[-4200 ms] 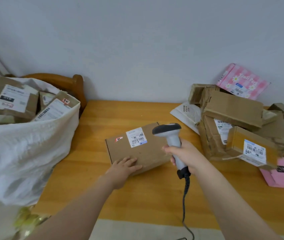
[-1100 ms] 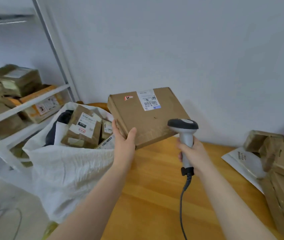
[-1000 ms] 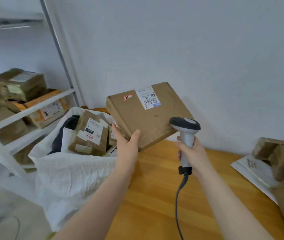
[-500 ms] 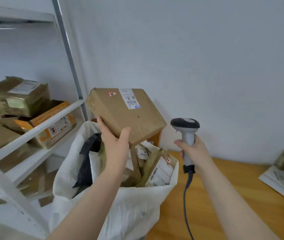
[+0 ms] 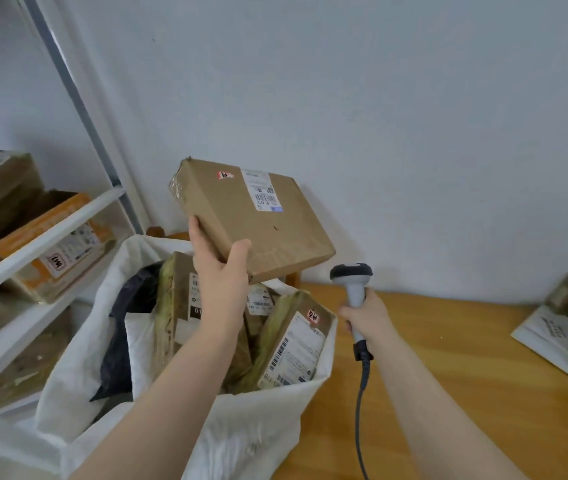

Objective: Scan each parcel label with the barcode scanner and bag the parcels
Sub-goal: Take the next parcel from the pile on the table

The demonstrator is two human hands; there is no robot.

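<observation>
I see the left hand (image 5: pixel 220 271) holding a brown box (image 5: pixel 258 223) up in the air. The thumb (image 5: pixel 241 252) lies on top of the box at its near edge. The fingers (image 5: pixel 194 230) curl round its side, so the box is pinched between them. The box tilts, with the far end higher. Past the thumb, on top of the box, are a white label (image 5: pixel 263 194) with a barcode and a small red sticker (image 5: pixel 226 175) beside it.

Right under these fingers is a big white bag (image 5: pixel 241 427), open at the top. Parcels (image 5: pixel 293 344) stand in it, just below the hand. A black wrap (image 5: pixel 126 341) lies in there too, on the side away from the thumb.

The right hand (image 5: pixel 367 317) is wrapped tight round the grip of the scanner (image 5: pixel 351 273). All the fingers I can see are closed on it. The dark head sticks up above the fingers, just beside the low corner of the box. I cannot tell if they touch. A grey cord (image 5: pixel 360 410) hangs down from under the hand. The hand is over a wooden table (image 5: pixel 466 368).

Out past the left fingers is a white shelf (image 5: pixel 43 233) with more boxes on it.
</observation>
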